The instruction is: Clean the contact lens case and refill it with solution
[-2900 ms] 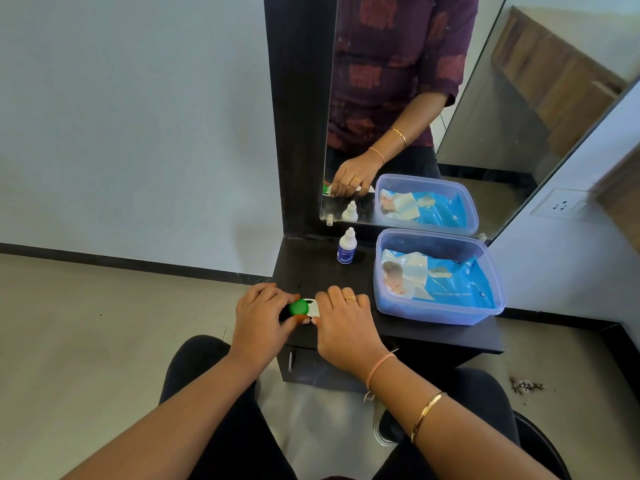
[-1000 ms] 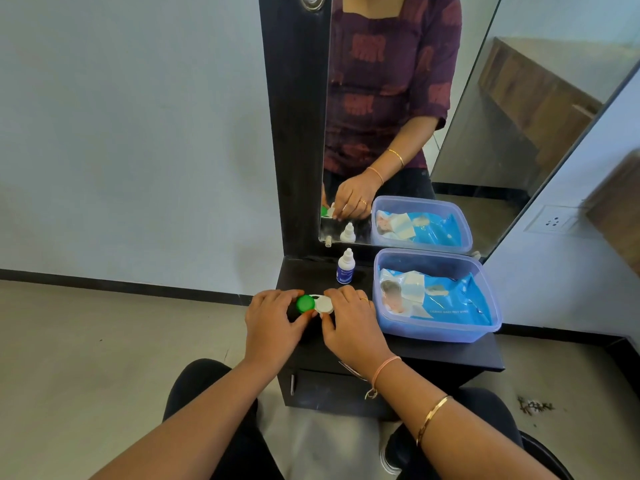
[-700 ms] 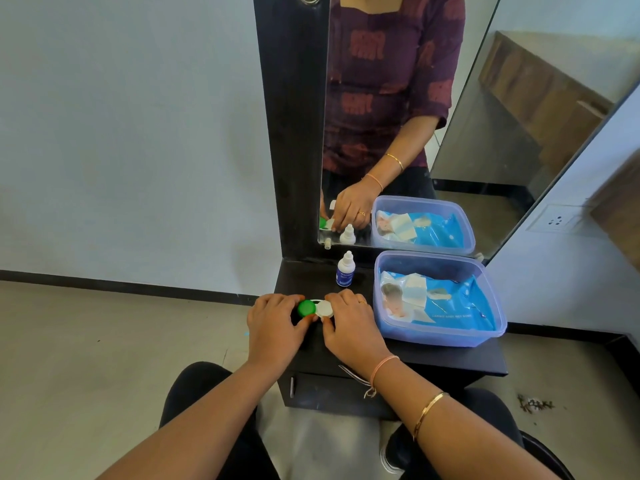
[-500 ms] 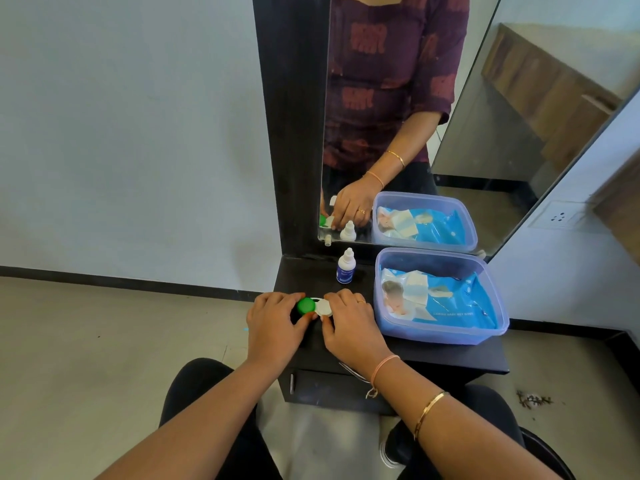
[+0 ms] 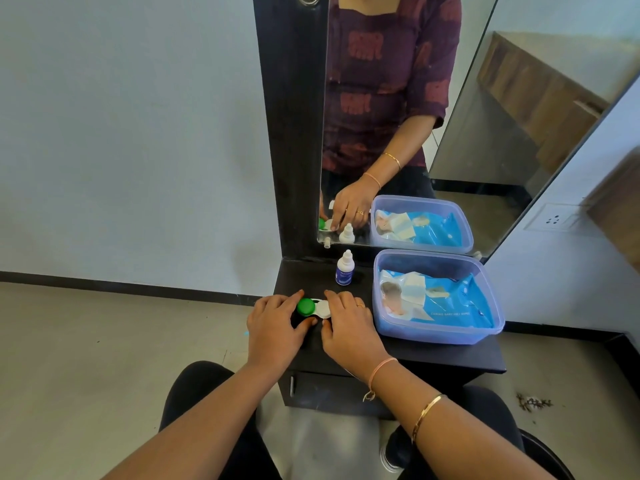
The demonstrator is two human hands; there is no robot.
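A small contact lens case (image 5: 315,308) with one green cap and one white cap lies on the black dressing table (image 5: 408,355) near its front left. My left hand (image 5: 275,329) grips the green cap between thumb and fingers. My right hand (image 5: 348,327) holds the white-capped side, fingers curled over it. A small white dropper bottle of solution (image 5: 344,268) with a blue label stands upright behind the case, near the mirror.
A clear plastic tub (image 5: 491,325) holding a blue pack of wipes (image 5: 446,301) sits on the right half of the table. A tall mirror (image 5: 398,109) in a black frame rises behind. My knees are under the table's front edge.
Both hands have stayed on the lens case throughout, with small shifts of the fingers on the caps. The camera view has tilted up a little.
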